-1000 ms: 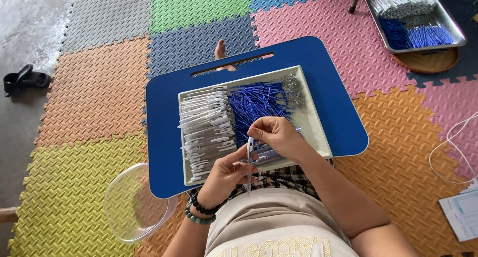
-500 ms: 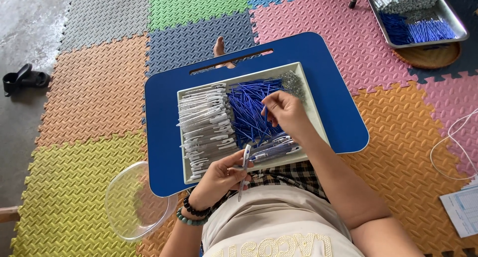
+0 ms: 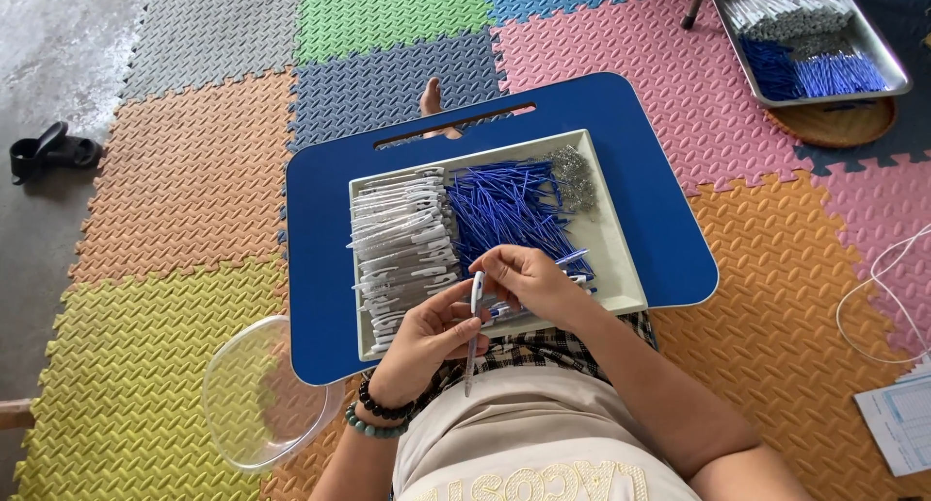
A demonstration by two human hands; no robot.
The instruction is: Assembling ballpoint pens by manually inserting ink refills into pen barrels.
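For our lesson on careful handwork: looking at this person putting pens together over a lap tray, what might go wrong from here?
1. The pen barrel is pinched between left hand and right hand above the lap; it might slip off the tray.
2. The springs lie beside loose blue refills and could tangle.

Head view, steeply down, close

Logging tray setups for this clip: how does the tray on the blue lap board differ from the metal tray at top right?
The lap tray is pale and matte; the far tray is shiny metal. The lap tray rests on the blue lap board by the hands, the far one on a round wooden stand, out of their reach. Both hold white pen barrels, blue refills and springs.
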